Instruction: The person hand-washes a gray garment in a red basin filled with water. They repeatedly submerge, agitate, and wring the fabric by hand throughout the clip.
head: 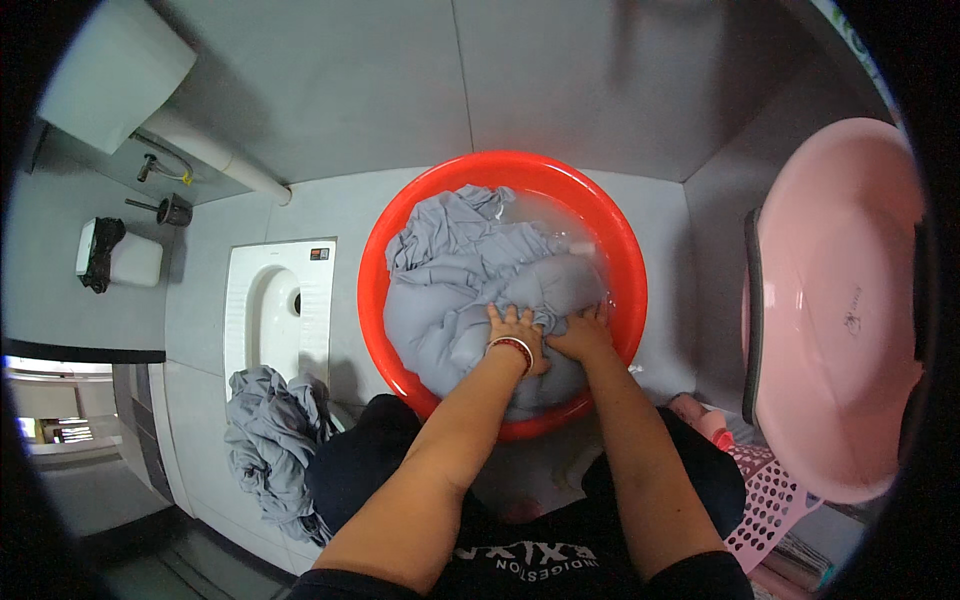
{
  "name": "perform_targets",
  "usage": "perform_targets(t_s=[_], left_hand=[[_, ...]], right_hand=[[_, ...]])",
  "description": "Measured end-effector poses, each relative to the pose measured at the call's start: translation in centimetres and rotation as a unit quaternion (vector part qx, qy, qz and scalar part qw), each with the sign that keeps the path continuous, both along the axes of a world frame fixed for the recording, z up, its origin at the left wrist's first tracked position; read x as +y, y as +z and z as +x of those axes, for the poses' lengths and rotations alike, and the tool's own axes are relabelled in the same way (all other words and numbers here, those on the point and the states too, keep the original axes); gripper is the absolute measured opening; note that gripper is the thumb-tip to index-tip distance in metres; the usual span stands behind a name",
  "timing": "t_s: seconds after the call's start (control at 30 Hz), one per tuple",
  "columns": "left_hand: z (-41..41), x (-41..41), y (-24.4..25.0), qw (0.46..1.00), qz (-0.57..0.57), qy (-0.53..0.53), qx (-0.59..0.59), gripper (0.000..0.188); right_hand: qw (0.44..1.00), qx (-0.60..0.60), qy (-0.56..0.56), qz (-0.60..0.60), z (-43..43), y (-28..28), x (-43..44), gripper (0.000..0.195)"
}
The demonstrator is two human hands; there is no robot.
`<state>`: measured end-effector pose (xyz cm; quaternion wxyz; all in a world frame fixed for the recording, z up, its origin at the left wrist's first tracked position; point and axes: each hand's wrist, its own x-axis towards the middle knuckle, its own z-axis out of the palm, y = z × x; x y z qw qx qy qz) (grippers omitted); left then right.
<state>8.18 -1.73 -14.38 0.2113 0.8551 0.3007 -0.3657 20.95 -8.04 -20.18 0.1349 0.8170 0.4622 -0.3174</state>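
A bulky grey-blue cloth point(450, 292) lies soaking in cloudy water point(551, 214) inside a round red plastic basin point(373, 259). Part of it bulges above the surface, with wrinkled folds toward the far left. My left hand point(519, 337), a bracelet and a beaded band on its wrist, presses on the cloth with its fingers spread. Close beside it, my right hand point(586, 336) pushes down on the cloth near the basin's right side, its thumb held apart. Its fingertips are partly sunk in the wet folds. Neither hand visibly grips the fabric.
Left of the basin is a white squat toilet point(319, 300); a heap of grey cloth point(274, 450) lies over its near end. A white bin point(135, 259) stands farther left. To the right are a large pink tub point(832, 300) and a pink perforated basket point(769, 502). Grey walls point(375, 90) enclose the far side.
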Motion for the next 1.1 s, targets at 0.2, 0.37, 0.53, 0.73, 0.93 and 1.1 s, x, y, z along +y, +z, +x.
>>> perform_targets(t_s=[0.2,0.37,0.53,0.73,0.93,1.1], left_hand=[[2.4,1.9,-2.6,0.999,-0.024,-0.007,0.034,0.071],[3.7,2.9,-4.2,0.998,-0.045,0.006,0.043,0.073],[3.7,3.0,-3.9,0.999,-0.039,0.022,0.026,0.073],[2.1,2.4,-2.3,0.998,-0.040,0.034,-0.018,0.070],[-0.6,1.8,-1.1,0.928,-0.018,0.249,-0.277,0.067],[-4.4,6.0,-1.6,0.754,-0.004,0.416,-0.508,0.038]], right_hand=[[0.994,0.090,-0.010,0.061,2.5,-6.5,0.6,0.096],[0.991,0.126,0.021,0.050,4.2,-8.3,2.1,0.093],[0.980,0.196,-0.013,0.045,5.1,-6.6,3.4,0.083],[0.986,0.002,-0.037,0.166,2.0,-2.3,2.3,0.074],[0.895,0.257,-0.174,0.322,3.2,2.0,2.4,0.059],[0.881,0.168,-0.127,0.423,0.6,11.8,3.0,0.065]])
